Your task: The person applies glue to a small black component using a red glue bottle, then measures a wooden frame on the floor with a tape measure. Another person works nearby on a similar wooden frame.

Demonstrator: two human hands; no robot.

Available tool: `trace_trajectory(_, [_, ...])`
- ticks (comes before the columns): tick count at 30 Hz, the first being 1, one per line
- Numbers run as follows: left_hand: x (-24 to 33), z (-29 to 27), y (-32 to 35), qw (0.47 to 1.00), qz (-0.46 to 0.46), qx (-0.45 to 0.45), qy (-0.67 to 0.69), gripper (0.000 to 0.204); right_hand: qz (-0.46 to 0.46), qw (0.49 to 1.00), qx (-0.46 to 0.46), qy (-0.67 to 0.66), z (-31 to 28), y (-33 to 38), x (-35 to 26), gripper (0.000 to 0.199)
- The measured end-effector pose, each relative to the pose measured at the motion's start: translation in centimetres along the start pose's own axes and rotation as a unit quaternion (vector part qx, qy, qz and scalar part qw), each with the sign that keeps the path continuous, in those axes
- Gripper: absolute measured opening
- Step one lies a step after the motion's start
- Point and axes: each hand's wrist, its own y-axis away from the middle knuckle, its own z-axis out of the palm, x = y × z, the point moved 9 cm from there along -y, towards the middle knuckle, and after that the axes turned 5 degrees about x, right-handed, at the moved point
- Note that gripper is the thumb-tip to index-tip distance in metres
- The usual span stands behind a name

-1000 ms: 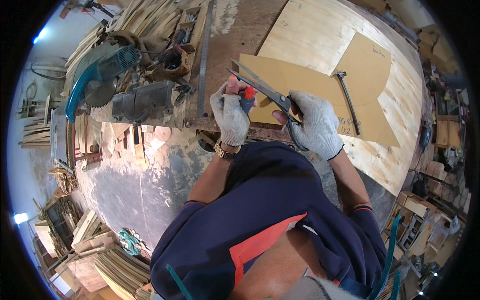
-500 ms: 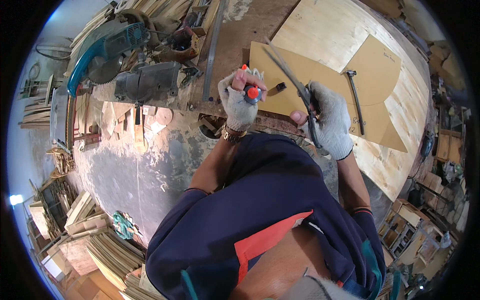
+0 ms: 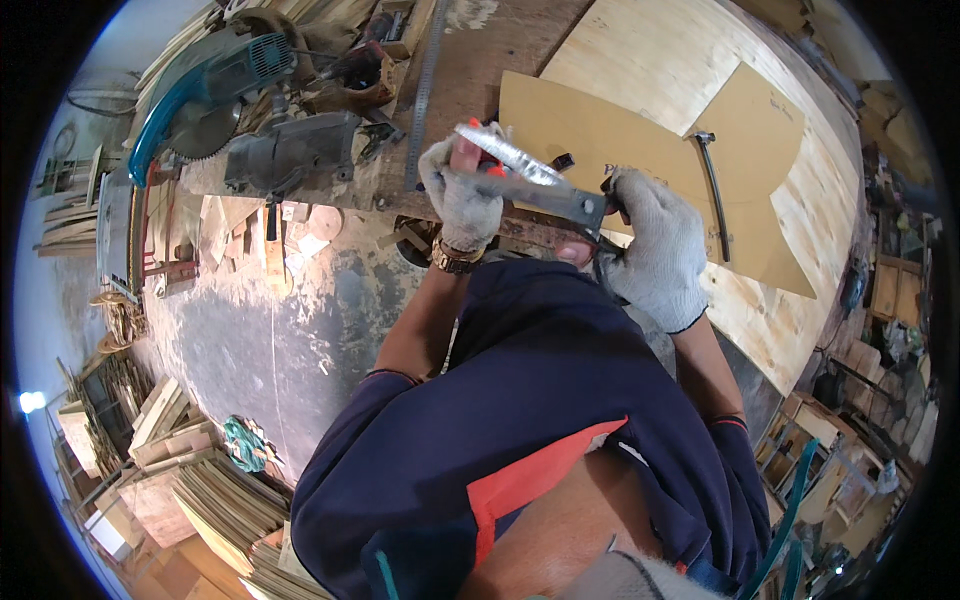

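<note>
The worktop (image 3: 480, 70) I'm viewing remotely carries a blue saw (image 3: 215, 80) toward its left end and, toward the right, plywood (image 3: 630, 50) under a brown cardboard sheet (image 3: 600, 125), with timber stacked around the room. My forearms angle inward to the near edge: the gloved left hand (image 3: 465, 205) curls around a red-tipped tube (image 3: 496, 171), partly hidden, while the gloved right hand (image 3: 655, 240) grips the scissors (image 3: 560, 200) by their handles. These are raised by that near edge, blades parted, tips pointing left, long axis roughly along it
</note>
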Motion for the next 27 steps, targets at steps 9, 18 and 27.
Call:
trace_trajectory(9, [-2.4,-0.3,0.6,0.988,-0.123,-0.027,-0.087,0.067,0.357,0.922,0.048,0.143,6.7,10.7,26.5,0.035])
trace_trajectory(18, [-3.0,0.3,3.1,0.98,-0.144,-0.091,-0.103,0.076,0.415,0.88,-0.025,0.232,9.2,16.2,32.1,0.045])
trace_trajectory(27, [-2.1,3.9,3.9,0.976,-0.084,-0.186,-0.08,0.08,0.309,0.878,-0.059,-0.361,12.4,7.4,11.9,0.031])
